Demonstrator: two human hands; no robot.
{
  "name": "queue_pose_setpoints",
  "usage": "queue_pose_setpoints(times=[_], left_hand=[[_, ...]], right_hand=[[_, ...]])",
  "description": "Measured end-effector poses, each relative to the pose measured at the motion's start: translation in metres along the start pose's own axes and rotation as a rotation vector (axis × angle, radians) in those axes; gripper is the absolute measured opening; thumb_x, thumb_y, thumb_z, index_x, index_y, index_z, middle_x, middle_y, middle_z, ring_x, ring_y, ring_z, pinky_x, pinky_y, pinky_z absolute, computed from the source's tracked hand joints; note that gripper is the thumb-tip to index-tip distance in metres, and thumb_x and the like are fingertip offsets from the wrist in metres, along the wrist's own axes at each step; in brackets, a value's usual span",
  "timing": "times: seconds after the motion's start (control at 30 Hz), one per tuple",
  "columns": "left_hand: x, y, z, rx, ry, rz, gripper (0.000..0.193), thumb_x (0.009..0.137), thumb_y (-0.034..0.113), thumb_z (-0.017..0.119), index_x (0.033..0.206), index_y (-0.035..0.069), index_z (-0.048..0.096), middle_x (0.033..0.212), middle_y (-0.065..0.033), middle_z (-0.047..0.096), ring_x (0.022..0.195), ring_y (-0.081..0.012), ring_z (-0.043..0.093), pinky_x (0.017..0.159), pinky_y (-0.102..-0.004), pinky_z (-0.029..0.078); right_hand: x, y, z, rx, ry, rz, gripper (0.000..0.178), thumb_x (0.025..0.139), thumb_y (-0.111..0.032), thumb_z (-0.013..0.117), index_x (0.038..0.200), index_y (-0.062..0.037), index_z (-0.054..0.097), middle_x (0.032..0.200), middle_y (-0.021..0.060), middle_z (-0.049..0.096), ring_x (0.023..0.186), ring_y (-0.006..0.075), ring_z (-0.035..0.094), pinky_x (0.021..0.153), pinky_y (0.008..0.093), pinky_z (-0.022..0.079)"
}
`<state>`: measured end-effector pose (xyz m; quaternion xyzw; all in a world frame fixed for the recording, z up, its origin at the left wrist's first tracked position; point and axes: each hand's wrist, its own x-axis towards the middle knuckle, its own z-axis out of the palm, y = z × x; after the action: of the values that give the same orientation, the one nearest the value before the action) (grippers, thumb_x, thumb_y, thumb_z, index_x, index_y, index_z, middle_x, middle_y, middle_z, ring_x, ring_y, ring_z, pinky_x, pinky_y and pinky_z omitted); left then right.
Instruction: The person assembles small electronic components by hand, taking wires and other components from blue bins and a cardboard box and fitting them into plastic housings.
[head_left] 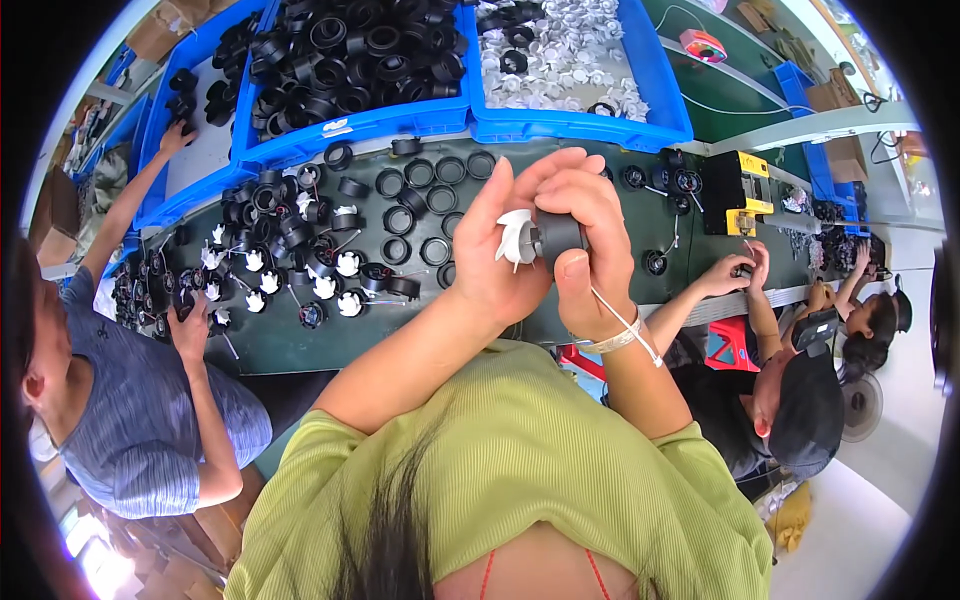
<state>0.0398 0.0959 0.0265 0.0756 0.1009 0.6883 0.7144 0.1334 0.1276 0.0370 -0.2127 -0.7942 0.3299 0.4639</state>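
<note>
In front of my chest, my right hand (597,230) is closed round a small black cylindrical motor housing (560,238). A white cable (622,318) trails from it down past my wrist. At the housing's left end is a white fan impeller (515,240), on or against a short grey hub. My left hand (490,245) is cupped beside the impeller with its fingers stretched out; the impeller's blades lie close to the palm, and contact is hard to judge. Under and beyond my hands, several black rings (436,250) lie on the dark green table (320,350).
Blue bins stand along the far side, one with black housings (355,60), another with white impellers (565,70). Part-assembled fans (325,288) crowd the left. A yellow-black device (742,190) stands right. Co-workers sit either side, a person's hand (190,325) at left.
</note>
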Motion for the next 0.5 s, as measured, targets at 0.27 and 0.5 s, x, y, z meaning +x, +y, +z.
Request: queue_pose_setpoints(times=[0.27,0.5], left_hand=[[0.002,-0.001,0.0,0.234,-0.002,-0.016,0.061,0.088,0.047,0.023,0.122,-0.001,0.036,0.125,-0.0206,0.039,0.118,-0.0315,0.036,0.099,-0.0405,0.026],[-0.027,0.005,-0.011,0.384,0.039,-0.073,0.065,0.085,0.051,0.02,0.128,0.004,0.029,0.126,-0.0212,0.036,0.118,-0.0375,0.033,0.098,-0.0446,0.025]], right_hand=[[0.002,-0.003,-0.001,-0.083,-0.054,-0.002,0.043,0.087,-0.042,0.039,0.093,-0.0011,0.05,0.092,0.0148,0.05,0.085,0.0271,0.05,0.077,0.0364,0.039],[-0.011,-0.033,0.008,-0.036,-0.137,-0.095,0.034,0.084,-0.034,0.045,0.093,-0.0018,0.048,0.091,0.017,0.048,0.077,0.0324,0.051,0.068,0.0378,0.041]])
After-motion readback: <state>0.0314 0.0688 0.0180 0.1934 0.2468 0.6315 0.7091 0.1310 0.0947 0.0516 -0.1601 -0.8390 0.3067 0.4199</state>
